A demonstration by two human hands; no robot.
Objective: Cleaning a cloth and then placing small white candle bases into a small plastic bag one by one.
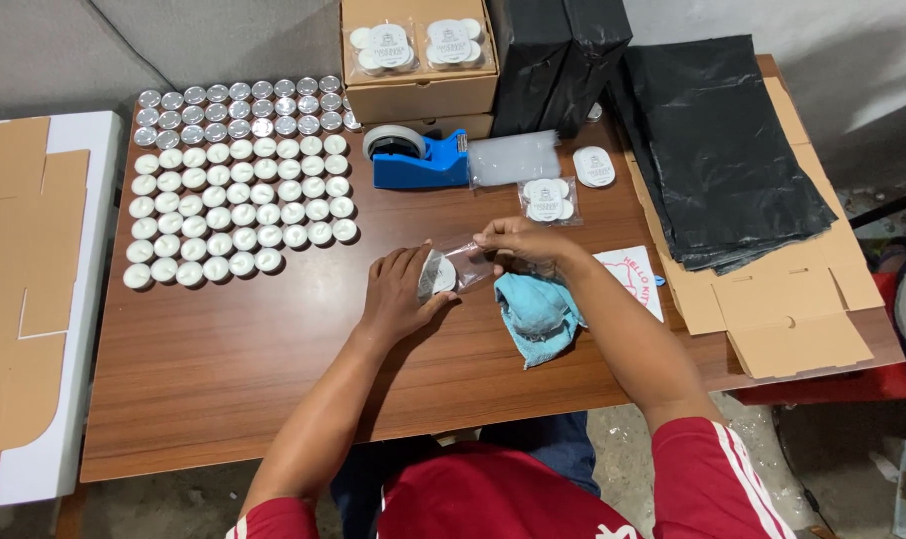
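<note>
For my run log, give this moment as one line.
left hand: tealights into clear bag | right hand: holds bag open | beside: blue cloth

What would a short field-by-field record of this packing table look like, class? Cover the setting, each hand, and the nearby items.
Setting: wooden table, seen from above
Left hand: presses tealight candles into a clear plastic bag
Right hand: pinches the bag's open end
Candle supply: rows of tealight candles at the table's far left
Beside hands: light blue cloth
Behind hands: blue tape dispenser, filled candle packet
Far edge: open cardboard box holding packets
Right side: black plastic bags on flat cardboard
</note>
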